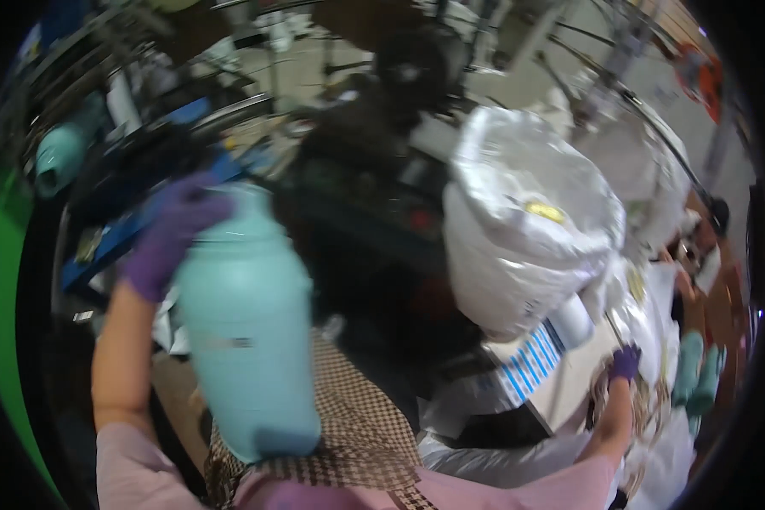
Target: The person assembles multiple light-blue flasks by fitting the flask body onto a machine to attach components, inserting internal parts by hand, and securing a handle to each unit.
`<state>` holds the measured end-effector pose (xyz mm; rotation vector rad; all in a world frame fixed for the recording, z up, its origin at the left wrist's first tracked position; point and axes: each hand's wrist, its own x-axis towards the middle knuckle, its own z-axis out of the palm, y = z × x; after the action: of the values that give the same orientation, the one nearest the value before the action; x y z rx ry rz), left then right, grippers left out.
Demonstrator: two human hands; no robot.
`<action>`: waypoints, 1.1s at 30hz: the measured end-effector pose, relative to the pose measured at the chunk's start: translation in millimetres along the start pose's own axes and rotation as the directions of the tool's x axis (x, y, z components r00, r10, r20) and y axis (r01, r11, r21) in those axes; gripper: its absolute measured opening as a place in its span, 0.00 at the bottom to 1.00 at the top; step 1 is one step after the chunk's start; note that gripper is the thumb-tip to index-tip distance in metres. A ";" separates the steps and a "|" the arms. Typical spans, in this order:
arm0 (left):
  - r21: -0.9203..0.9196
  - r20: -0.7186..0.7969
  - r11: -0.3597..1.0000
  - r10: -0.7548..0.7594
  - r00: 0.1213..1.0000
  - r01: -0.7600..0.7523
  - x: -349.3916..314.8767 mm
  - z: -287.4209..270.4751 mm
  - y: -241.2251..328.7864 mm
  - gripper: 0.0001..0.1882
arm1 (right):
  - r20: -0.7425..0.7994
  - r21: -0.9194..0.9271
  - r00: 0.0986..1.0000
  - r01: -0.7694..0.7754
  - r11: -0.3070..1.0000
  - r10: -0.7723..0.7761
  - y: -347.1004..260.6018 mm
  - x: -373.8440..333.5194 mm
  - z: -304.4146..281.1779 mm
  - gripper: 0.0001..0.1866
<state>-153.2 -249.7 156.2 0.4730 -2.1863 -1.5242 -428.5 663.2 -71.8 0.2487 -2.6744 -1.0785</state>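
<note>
Bottle (246, 340) in L grip (172, 234), bag (518, 221) close.

A large pale-green bottle (246, 331), gripped near its top by the gloved left hand (166, 242), fills the near left and blocks any straight reach from there toward the dark, cluttered middle. To the right a bulging white plastic sack (523, 221) stands tall between the centre and the far right, with a blue-striped white box (531, 361) pressed in just below it. The gloved right hand (626, 363) sits in a narrow gap low on the right, hemmed by the sack, crumpled clear bags (654, 314) and two more pale-green bottles (699, 378).
</note>
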 end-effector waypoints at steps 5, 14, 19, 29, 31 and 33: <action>-0.015 0.188 1.000 -0.024 0.982 0.027 7.9 49.1 -14.9 0.14 | 0.179 -0.159 0.984 0.020 0.987 0.009 28.1 8.2 -57.2 0.14; -0.288 0.332 0.957 0.054 0.942 0.046 9.5 59.1 -71.7 0.16 | 0.055 -0.367 0.832 -0.498 0.786 0.552 164.1 -48.7 -106.2 0.19; -0.411 0.296 0.909 0.054 0.954 0.075 3.6 59.1 -57.9 0.17 | -0.127 0.683 0.769 -0.390 0.617 0.626 73.3 3.0 -216.6 0.22; -0.482 0.252 0.858 0.330 0.910 -0.178 -17.1 49.2 -45.3 0.38 | -0.297 0.147 0.935 -0.157 -0.977 -0.195 -342.4 12.6 -611.1 0.15; -0.805 0.423 0.574 0.377 0.824 0.151 -16.2 34.1 -55.3 0.49 | -0.402 0.363 0.914 0.100 -0.926 -0.059 -368.4 9.0 -629.9 0.16; -0.787 0.361 0.613 0.355 0.863 0.077 -24.4 24.3 -53.0 0.49 | -0.241 -0.118 0.911 -0.369 -0.922 -0.334 -372.3 8.3 -650.5 0.19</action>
<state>-143.5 -236.0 95.2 -0.4321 -1.5011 -2.4747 -224.1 -31.4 122.1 -0.3880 0.7954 -2.3758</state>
